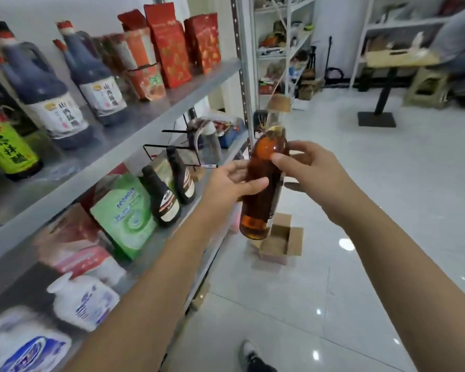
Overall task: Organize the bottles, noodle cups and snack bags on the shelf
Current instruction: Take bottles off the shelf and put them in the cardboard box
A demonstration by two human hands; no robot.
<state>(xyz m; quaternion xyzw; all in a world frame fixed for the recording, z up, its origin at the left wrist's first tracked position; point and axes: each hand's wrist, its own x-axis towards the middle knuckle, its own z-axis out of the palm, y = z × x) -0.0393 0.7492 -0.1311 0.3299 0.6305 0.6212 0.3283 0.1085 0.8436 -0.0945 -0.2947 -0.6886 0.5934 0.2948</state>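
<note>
Part of my right hand (309,165) hides behind the amber bottle (261,205); labels on the dark jugs (91,76) blur unreadably.

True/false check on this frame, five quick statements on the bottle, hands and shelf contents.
1. Both the left hand and the right hand hold the amber bottle. True.
2. The amber bottle stands on the upper shelf. False: it is held in the air, beside the shelving.
3. Red snack bags sit on the upper shelf, right of the dark jugs. True.
4. The two small dark bottles lie on the floor. False: they stand on the lower shelf beside a green pouch.
5. The cardboard box on the floor is closed. False: its flaps are open.
</note>
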